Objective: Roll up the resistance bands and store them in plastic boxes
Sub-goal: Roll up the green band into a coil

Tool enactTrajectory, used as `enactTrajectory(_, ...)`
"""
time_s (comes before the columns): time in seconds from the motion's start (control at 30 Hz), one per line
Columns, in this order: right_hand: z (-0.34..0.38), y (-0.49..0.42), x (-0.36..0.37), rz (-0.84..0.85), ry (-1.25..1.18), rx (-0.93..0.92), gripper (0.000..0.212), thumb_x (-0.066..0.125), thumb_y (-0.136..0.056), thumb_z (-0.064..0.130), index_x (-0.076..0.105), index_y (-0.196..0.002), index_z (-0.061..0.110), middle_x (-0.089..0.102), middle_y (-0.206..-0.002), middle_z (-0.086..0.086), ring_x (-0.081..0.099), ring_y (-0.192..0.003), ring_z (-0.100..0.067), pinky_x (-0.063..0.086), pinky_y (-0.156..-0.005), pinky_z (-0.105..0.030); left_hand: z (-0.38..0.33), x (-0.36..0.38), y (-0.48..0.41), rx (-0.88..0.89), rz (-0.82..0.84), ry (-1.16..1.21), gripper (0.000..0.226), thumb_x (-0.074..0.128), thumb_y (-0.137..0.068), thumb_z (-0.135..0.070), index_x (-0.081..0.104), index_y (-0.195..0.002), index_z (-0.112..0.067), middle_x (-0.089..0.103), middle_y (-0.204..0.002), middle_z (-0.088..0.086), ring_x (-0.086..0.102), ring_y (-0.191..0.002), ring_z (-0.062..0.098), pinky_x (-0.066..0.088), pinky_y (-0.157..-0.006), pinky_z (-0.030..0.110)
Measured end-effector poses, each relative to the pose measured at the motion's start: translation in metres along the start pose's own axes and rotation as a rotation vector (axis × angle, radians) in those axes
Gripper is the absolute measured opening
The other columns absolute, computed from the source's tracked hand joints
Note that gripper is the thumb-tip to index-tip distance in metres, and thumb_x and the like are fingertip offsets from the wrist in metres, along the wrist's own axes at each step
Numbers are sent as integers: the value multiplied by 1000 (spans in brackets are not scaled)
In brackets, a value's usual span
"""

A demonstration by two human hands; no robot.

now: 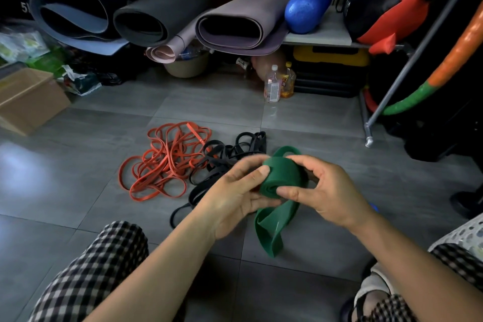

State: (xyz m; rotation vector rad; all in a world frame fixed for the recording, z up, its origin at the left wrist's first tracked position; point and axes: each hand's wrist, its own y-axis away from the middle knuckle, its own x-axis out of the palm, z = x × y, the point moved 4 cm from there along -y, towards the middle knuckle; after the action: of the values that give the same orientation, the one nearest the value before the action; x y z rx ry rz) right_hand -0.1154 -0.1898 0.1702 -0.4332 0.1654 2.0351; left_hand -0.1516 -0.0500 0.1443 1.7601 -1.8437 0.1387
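Tiles of the floor carry the loose orange bands and black bands, heaped side by side. Above them the green band is half coiled, its tail hanging free. Both the left hand and right hand pinch the coil; best to keep edges flush and the tail taut while winding.
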Motion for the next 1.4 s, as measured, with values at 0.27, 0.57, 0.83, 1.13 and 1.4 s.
enactTrajectory(0.27,0,2,-3,169,116,83,38,79,-69,19,61,-96,38,70,-99,6,65,-92,-6,53,-86,-31,-25,-1,9,56,154,-632,44,59,-81,9,58,-118,-16,65,-86,8,60,-82,13,49,-75,12)
enactTrajectory(0.57,-1,1,-10,120,-155,89,54,82,-51,40,61,-100,36,69,-104,16,63,-99,-1,51,-85,-18,-22,7,7,203,25,-662,42,72,-72,5,59,-103,-18,68,-79,6,64,-72,16,55,-70,25)
enactTrajectory(0.83,-3,1,1,-18,-537,48,72,88,-45,37,58,-109,23,69,-108,11,63,-104,-5,49,-79,-14,-17,10,3,324,59,-126,36,69,-65,2,62,-99,-10,71,-91,2,67,-82,15,54,-73,23)
enactTrajectory(1.13,-5,1,2,-77,-439,20,40,74,-63,16,61,-101,17,72,-90,10,66,-89,-5,50,-77,-16,-12,10,-1,225,106,-44,42,65,-68,1,60,-108,-11,68,-97,5,67,-88,18,54,-75,23)
enactTrajectory(1.4,-8,1,-1,64,200,68,47,78,-69,22,60,-112,19,66,-104,8,63,-96,-7,51,-86,-26,-34,4,-1,319,46,-1027,73,81,-61,-28,50,-127,-33,47,-111,-14,53,-75,-1,47,-71,13)
